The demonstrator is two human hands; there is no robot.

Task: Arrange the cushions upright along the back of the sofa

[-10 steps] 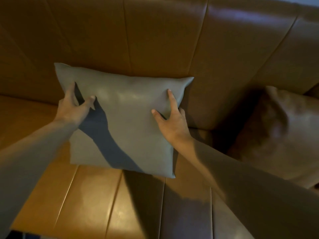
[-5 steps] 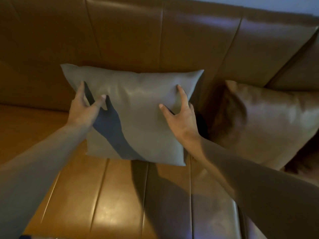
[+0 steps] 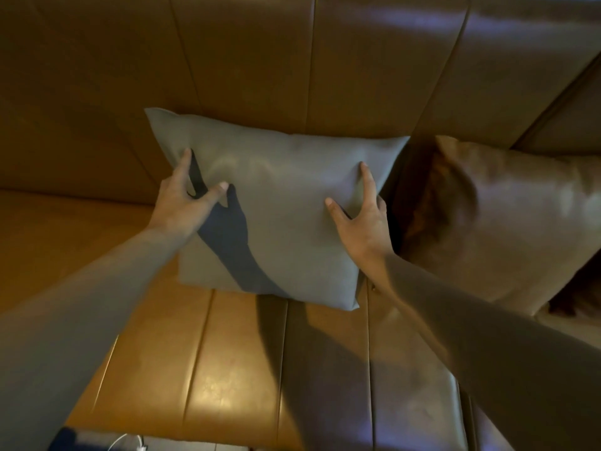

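Note:
A grey cushion [image 3: 283, 203] stands upright on the brown leather sofa seat [image 3: 227, 369], leaning against the backrest [image 3: 292, 60]. My left hand [image 3: 185, 203] grips its left edge, thumb and forefinger on the front face. My right hand [image 3: 361, 219] grips its right edge the same way, with the other fingers hidden behind the cushion. A brown cushion [image 3: 507, 216] leans against the backrest just to the right, its left edge close to the grey one.
The sofa's corner section [image 3: 572, 118] rises at the far right behind the brown cushion. A white cable [image 3: 130, 442] and something dark blue lie on the floor below the seat's front edge.
The grey cushion and both hands have shifted slightly right, closer to the brown cushion. More of the brown cushion has come into view than a second ago.

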